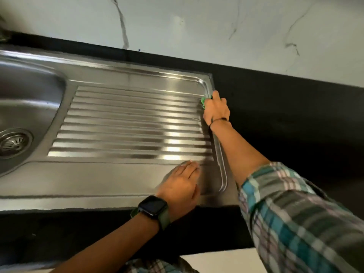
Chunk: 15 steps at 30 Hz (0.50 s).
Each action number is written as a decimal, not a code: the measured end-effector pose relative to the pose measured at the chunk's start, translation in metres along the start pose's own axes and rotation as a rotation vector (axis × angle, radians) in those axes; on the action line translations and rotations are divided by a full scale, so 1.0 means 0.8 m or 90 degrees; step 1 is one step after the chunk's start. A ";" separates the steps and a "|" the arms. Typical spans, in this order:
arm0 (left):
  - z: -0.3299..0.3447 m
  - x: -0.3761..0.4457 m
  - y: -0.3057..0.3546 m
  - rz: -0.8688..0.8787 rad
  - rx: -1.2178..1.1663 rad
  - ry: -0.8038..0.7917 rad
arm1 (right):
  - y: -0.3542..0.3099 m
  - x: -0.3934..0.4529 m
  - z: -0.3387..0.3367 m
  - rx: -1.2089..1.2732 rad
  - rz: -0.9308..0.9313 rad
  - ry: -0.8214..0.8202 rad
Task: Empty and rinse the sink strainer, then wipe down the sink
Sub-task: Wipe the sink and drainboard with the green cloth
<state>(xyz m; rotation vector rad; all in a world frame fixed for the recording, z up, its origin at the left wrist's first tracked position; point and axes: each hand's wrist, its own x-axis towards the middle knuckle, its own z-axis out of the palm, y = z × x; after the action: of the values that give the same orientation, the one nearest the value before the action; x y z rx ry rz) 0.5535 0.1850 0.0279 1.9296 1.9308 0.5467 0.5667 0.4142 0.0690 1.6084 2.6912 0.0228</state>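
Observation:
A stainless steel sink [110,184] with a ribbed drainboard [130,123] fills the middle of the view. Its basin [25,103] lies at the left, with the round metal strainer [13,143] seated in the drain. My right hand [215,110] is at the drainboard's far right rim, shut on a green scrubbing pad [203,100] that mostly hides under the fingers. My left hand [180,187] rests flat on the drainboard's near right part, fingers together, holding nothing. A dark smartwatch sits on that wrist.
A black countertop [285,119] surrounds the sink and runs off to the right. A white marble-look wall [216,30] stands behind it. The counter's front edge [78,233] is close to my body.

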 end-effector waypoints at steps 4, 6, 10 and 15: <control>0.004 0.002 -0.006 -0.001 0.012 -0.010 | 0.000 0.029 -0.014 0.006 -0.002 -0.051; 0.001 0.002 -0.005 -0.004 -0.001 0.001 | 0.009 0.002 -0.014 0.024 -0.027 -0.048; 0.001 0.005 -0.004 0.007 0.008 -0.015 | 0.025 -0.100 -0.003 0.021 -0.048 -0.007; -0.010 0.036 -0.007 0.011 0.035 -0.048 | 0.026 -0.223 0.002 0.008 -0.001 -0.019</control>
<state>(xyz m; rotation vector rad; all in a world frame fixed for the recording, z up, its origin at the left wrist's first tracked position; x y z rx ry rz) 0.5441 0.2133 0.0329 1.9736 1.9026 0.4243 0.6692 0.2672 0.0672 1.5967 2.6762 -0.0191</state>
